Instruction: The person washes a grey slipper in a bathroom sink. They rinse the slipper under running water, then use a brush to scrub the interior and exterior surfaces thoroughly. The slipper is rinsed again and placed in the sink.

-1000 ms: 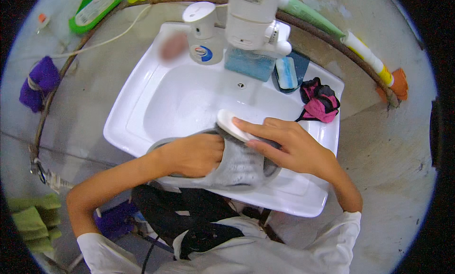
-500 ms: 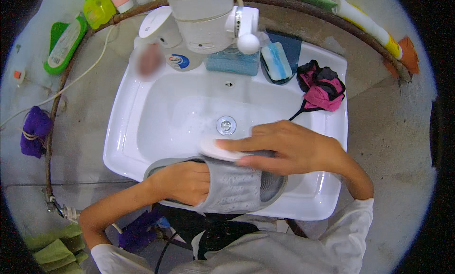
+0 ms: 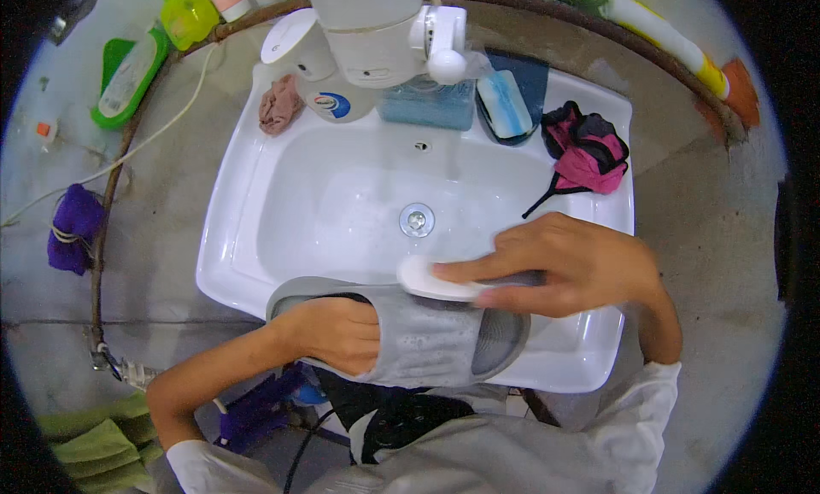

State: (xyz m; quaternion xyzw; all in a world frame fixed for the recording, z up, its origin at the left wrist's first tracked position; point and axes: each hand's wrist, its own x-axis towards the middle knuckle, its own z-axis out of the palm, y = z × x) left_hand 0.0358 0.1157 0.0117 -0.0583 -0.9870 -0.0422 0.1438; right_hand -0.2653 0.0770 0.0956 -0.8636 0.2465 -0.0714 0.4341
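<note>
A grey slide slipper (image 3: 427,344) lies across the near edge of the white sink, with soap suds on its wide strap. My left hand (image 3: 333,333) is pushed into its opening and holds it, the fingertips hidden under the strap. Between the thumb and fingers of my right hand (image 3: 589,263) is a white oval scrub brush (image 3: 431,279). It rests against the far side of the strap, slightly smeared by motion, and its underside is out of sight.
The sink (image 3: 224,268) has a metal drain (image 3: 417,221). Along its back stand a pinkish cloth (image 3: 279,105), a blue package (image 3: 427,107), a blue-and-white soap bar (image 3: 506,103) and a pink-black cloth (image 3: 594,157). A white tap heater (image 3: 376,50) overhangs the rim.
My right hand has slid the brush to the right along the strap's far edge. The whole view has shifted slightly; my left hand stays in the slipper.
</note>
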